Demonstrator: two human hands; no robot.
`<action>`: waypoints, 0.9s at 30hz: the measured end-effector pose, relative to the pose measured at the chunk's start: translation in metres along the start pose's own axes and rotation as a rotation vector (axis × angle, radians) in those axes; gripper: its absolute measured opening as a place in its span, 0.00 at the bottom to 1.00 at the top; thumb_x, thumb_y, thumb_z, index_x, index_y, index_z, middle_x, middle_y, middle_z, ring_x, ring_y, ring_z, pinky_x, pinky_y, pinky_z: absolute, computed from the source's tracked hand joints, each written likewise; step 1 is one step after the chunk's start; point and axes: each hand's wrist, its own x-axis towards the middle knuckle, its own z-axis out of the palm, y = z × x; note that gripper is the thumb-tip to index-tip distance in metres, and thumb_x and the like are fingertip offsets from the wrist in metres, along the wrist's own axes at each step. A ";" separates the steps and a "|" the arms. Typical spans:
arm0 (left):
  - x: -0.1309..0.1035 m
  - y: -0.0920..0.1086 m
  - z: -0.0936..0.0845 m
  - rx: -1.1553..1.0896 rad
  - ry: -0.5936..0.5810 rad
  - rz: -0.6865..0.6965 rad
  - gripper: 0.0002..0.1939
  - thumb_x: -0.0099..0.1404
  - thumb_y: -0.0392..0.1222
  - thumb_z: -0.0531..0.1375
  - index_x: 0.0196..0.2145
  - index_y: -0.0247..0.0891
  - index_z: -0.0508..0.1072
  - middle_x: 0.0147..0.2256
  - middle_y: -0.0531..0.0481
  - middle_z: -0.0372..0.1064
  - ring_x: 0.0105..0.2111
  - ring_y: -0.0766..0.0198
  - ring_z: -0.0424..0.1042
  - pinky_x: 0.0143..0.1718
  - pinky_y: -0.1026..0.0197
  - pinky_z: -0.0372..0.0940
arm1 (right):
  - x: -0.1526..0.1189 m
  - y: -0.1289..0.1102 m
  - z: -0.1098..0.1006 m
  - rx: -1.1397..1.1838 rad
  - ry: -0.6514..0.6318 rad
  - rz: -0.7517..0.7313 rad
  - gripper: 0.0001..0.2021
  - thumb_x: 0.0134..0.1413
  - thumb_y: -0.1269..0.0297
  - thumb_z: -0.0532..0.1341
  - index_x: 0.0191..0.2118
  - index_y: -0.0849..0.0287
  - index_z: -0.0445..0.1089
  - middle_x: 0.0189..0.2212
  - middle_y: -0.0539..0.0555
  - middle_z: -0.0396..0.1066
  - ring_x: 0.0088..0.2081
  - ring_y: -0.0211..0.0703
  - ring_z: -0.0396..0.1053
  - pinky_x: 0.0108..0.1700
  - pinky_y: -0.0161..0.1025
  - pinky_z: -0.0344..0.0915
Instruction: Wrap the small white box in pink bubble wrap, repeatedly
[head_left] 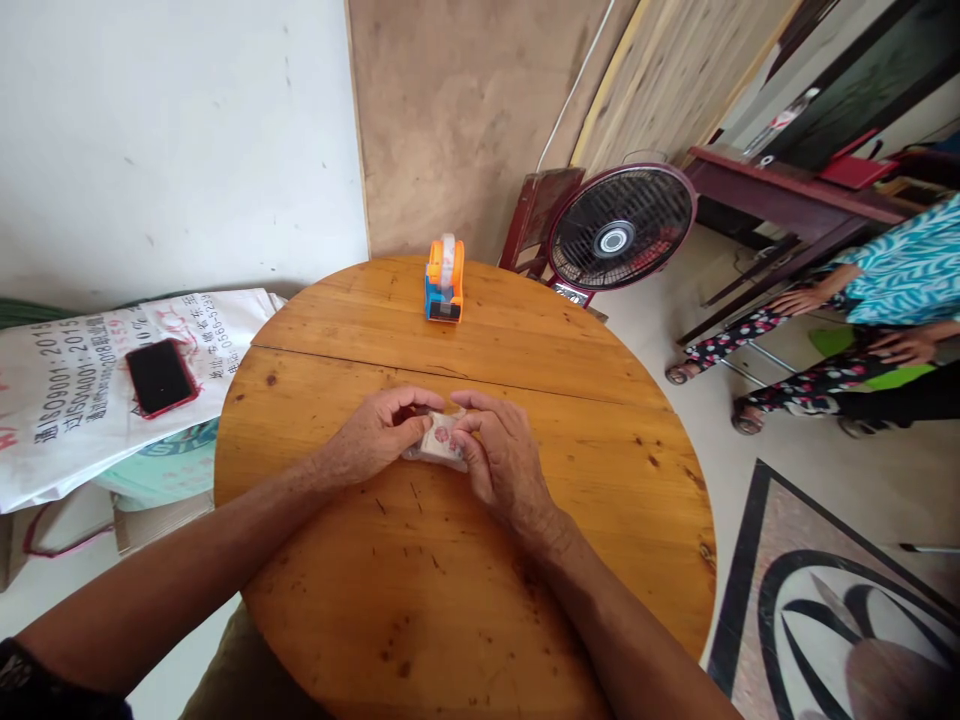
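A small white packet with a reddish print (pixel 441 438), in what looks like clear wrapping, lies at the middle of the round wooden table (pixel 585 370). My left hand (pixel 375 435) grips its left side, thumb on top and fingers curled behind. On the right side, my right hand (pixel 501 450) has its thumb and fingers closed at the packet's edge. Beyond both hands, near the far edge, stands an orange and blue tape dispenser (pixel 445 280) with a roll of clear tape in it.
Left of the table, a phone in a red case (pixel 160 377) rests on a white printed sack (pixel 60 400). Behind the table at right stands a fan (pixel 615 238). A seated person (pixel 900 270) is at the far right, near a dark red desk (pixel 802 185).
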 end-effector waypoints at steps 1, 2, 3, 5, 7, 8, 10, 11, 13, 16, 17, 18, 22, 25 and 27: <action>0.000 0.001 0.000 0.004 -0.002 -0.005 0.14 0.63 0.40 0.59 0.46 0.34 0.74 0.40 0.47 0.76 0.37 0.62 0.73 0.39 0.61 0.68 | 0.000 0.000 0.000 0.012 -0.004 0.012 0.07 0.67 0.67 0.52 0.36 0.55 0.64 0.47 0.59 0.74 0.50 0.48 0.70 0.50 0.48 0.62; 0.000 0.001 0.001 0.006 -0.005 -0.010 0.14 0.63 0.40 0.59 0.46 0.34 0.74 0.39 0.47 0.76 0.37 0.62 0.73 0.39 0.61 0.68 | 0.000 0.001 0.000 0.024 -0.006 0.023 0.06 0.67 0.66 0.52 0.36 0.55 0.64 0.48 0.60 0.74 0.50 0.49 0.70 0.50 0.49 0.62; -0.001 0.002 0.001 0.006 -0.009 -0.014 0.14 0.63 0.40 0.59 0.46 0.34 0.74 0.39 0.47 0.76 0.36 0.63 0.73 0.38 0.61 0.68 | 0.000 0.001 0.000 0.034 -0.009 0.032 0.06 0.67 0.66 0.52 0.36 0.55 0.64 0.48 0.60 0.73 0.51 0.49 0.70 0.51 0.49 0.62; -0.001 0.003 0.001 0.015 -0.015 -0.015 0.14 0.63 0.40 0.58 0.46 0.33 0.74 0.39 0.46 0.76 0.36 0.63 0.73 0.37 0.62 0.67 | 0.001 0.001 -0.001 0.045 -0.023 0.051 0.07 0.67 0.65 0.52 0.37 0.54 0.64 0.49 0.60 0.73 0.52 0.49 0.69 0.52 0.49 0.62; 0.000 0.004 0.001 0.043 -0.013 0.001 0.13 0.63 0.39 0.58 0.45 0.34 0.75 0.39 0.47 0.75 0.36 0.62 0.73 0.37 0.62 0.67 | 0.001 0.000 -0.002 0.052 -0.044 0.057 0.07 0.67 0.65 0.52 0.37 0.54 0.64 0.49 0.60 0.73 0.53 0.49 0.69 0.52 0.50 0.62; 0.000 0.004 0.001 0.061 -0.010 0.013 0.13 0.63 0.39 0.58 0.44 0.34 0.75 0.39 0.47 0.75 0.36 0.62 0.73 0.37 0.61 0.67 | 0.002 0.000 -0.002 0.054 -0.051 0.053 0.07 0.67 0.65 0.52 0.37 0.54 0.65 0.49 0.60 0.73 0.53 0.49 0.69 0.52 0.50 0.62; 0.000 0.005 0.000 0.090 -0.004 0.034 0.11 0.63 0.39 0.58 0.42 0.35 0.76 0.39 0.47 0.75 0.37 0.62 0.73 0.39 0.61 0.67 | 0.002 -0.001 -0.003 0.057 -0.051 0.044 0.07 0.67 0.65 0.52 0.36 0.55 0.65 0.49 0.60 0.73 0.53 0.49 0.69 0.52 0.50 0.62; 0.000 0.006 0.000 0.099 0.000 0.041 0.11 0.63 0.39 0.58 0.41 0.35 0.76 0.39 0.47 0.75 0.37 0.62 0.72 0.39 0.61 0.66 | 0.002 -0.001 -0.003 0.055 -0.048 0.039 0.07 0.67 0.65 0.52 0.36 0.55 0.65 0.49 0.60 0.73 0.53 0.49 0.69 0.52 0.50 0.62; -0.001 0.006 0.000 0.116 0.003 0.051 0.10 0.63 0.39 0.58 0.41 0.35 0.76 0.39 0.47 0.75 0.36 0.62 0.72 0.39 0.61 0.66 | 0.002 -0.002 -0.002 0.046 -0.047 0.035 0.07 0.67 0.65 0.53 0.36 0.55 0.65 0.49 0.60 0.73 0.52 0.50 0.69 0.52 0.50 0.62; 0.000 0.004 -0.001 0.144 -0.003 0.075 0.10 0.63 0.38 0.57 0.40 0.36 0.76 0.38 0.48 0.75 0.37 0.62 0.71 0.40 0.61 0.65 | 0.001 -0.002 0.000 0.036 -0.056 0.027 0.08 0.67 0.65 0.52 0.36 0.55 0.66 0.50 0.60 0.72 0.52 0.49 0.69 0.52 0.50 0.63; 0.000 0.004 -0.001 0.150 -0.005 0.082 0.10 0.63 0.38 0.57 0.40 0.36 0.76 0.39 0.48 0.75 0.37 0.61 0.71 0.40 0.60 0.64 | 0.001 -0.002 0.000 0.035 -0.060 0.023 0.08 0.66 0.66 0.53 0.36 0.55 0.66 0.51 0.60 0.72 0.52 0.49 0.69 0.52 0.50 0.62; 0.000 0.003 -0.001 0.154 -0.007 0.089 0.10 0.63 0.38 0.58 0.40 0.36 0.76 0.39 0.48 0.75 0.38 0.61 0.71 0.41 0.60 0.64 | 0.001 -0.003 0.001 0.035 -0.064 0.021 0.07 0.66 0.66 0.53 0.36 0.55 0.66 0.51 0.60 0.72 0.52 0.49 0.69 0.52 0.50 0.62; 0.000 0.001 -0.002 0.154 -0.003 0.105 0.10 0.64 0.39 0.58 0.40 0.37 0.77 0.39 0.48 0.75 0.39 0.60 0.71 0.42 0.60 0.64 | 0.001 -0.005 0.003 0.026 -0.079 0.025 0.07 0.65 0.67 0.53 0.35 0.55 0.66 0.52 0.60 0.72 0.51 0.49 0.69 0.52 0.51 0.62; 0.001 -0.001 -0.002 0.147 -0.001 0.100 0.10 0.64 0.40 0.58 0.41 0.36 0.76 0.39 0.48 0.74 0.39 0.61 0.71 0.42 0.60 0.64 | 0.001 -0.005 0.003 0.000 -0.059 0.006 0.07 0.66 0.67 0.53 0.35 0.56 0.66 0.52 0.60 0.72 0.51 0.50 0.69 0.51 0.50 0.62; 0.002 -0.004 -0.002 0.128 -0.014 0.096 0.11 0.65 0.40 0.57 0.41 0.36 0.76 0.40 0.47 0.74 0.39 0.61 0.71 0.42 0.60 0.64 | 0.002 -0.004 0.003 -0.030 -0.063 -0.029 0.07 0.65 0.68 0.53 0.35 0.56 0.66 0.51 0.61 0.72 0.50 0.50 0.69 0.51 0.50 0.62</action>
